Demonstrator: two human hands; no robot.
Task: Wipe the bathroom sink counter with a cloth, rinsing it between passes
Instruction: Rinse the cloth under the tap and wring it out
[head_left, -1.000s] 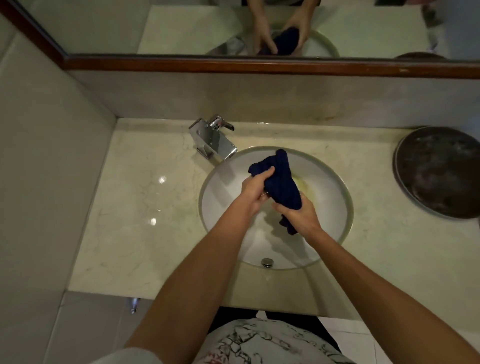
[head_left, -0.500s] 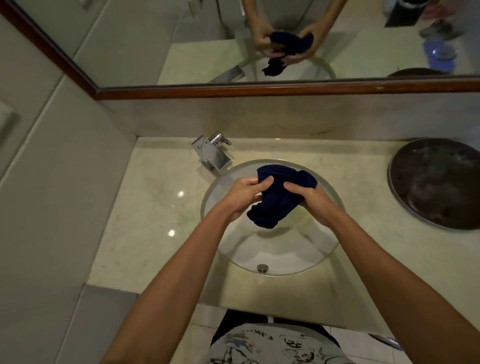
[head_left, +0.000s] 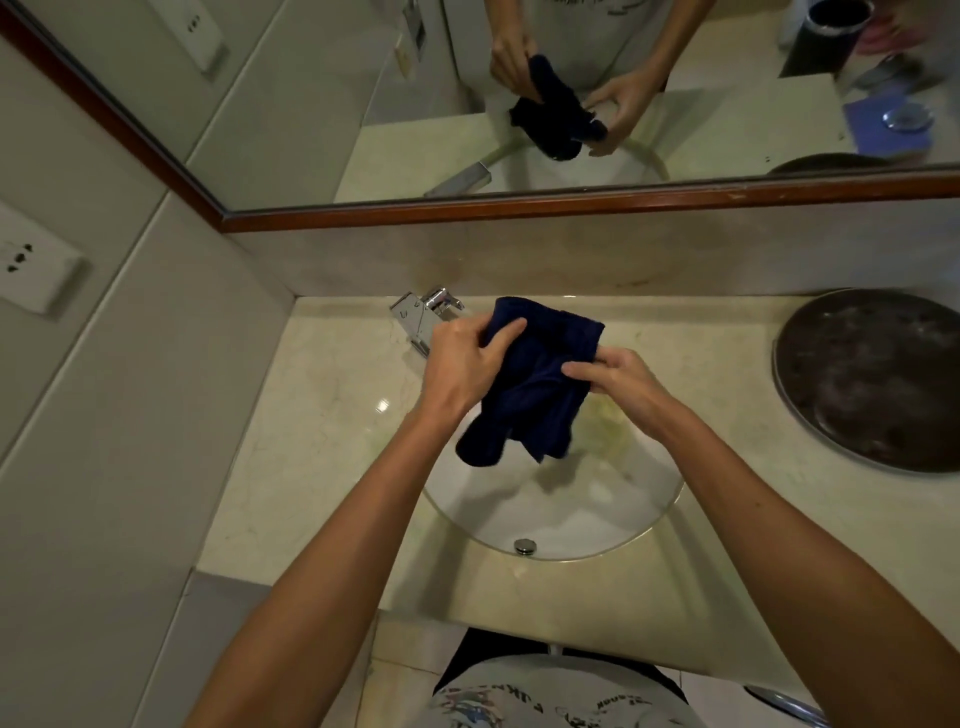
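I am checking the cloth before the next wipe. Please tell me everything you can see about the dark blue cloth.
The dark blue cloth looks like soft terry fabric, bunched and partly folded. It is held in the air above the sink basin, just in front of the faucet. The left hand grips its upper left edge; the right hand pinches its right side. Its lower end hangs loose. The mirror reflects it.
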